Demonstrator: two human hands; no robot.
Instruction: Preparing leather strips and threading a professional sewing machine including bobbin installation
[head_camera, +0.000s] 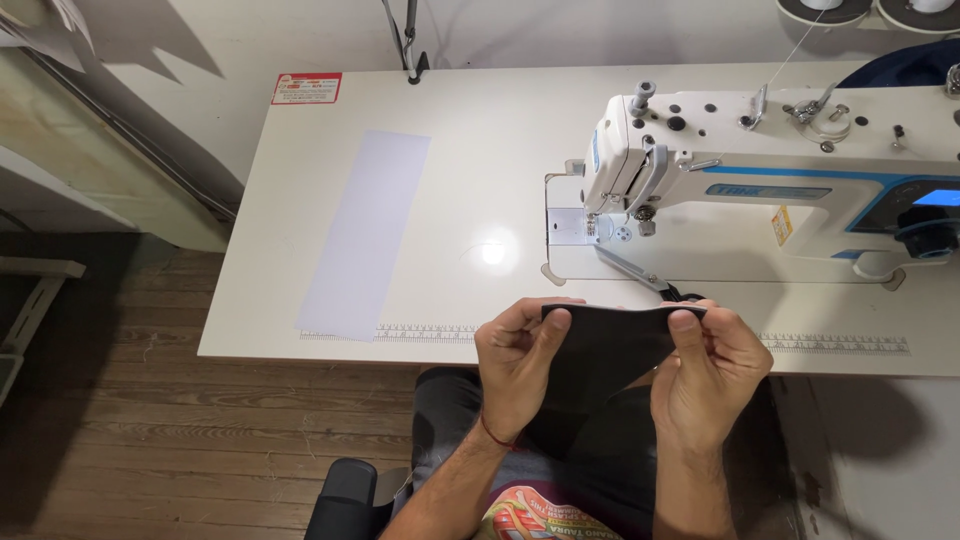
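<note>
A piece of black fabric is stretched between both hands just over the near edge of the white sewing table. My left hand pinches its left corner between thumb and fingers. My right hand pinches the right corner, thumb on top. The fabric hangs down toward my lap. A white and blue sewing machine stands behind the hands at the right, its needle area a short way beyond the fabric.
A long pale strip of fabric or paper lies on the table's left part. A printed ruler runs along the front edge. Scissors lie by the machine base. Thread cones stand at the back right. Wooden floor lies to the left.
</note>
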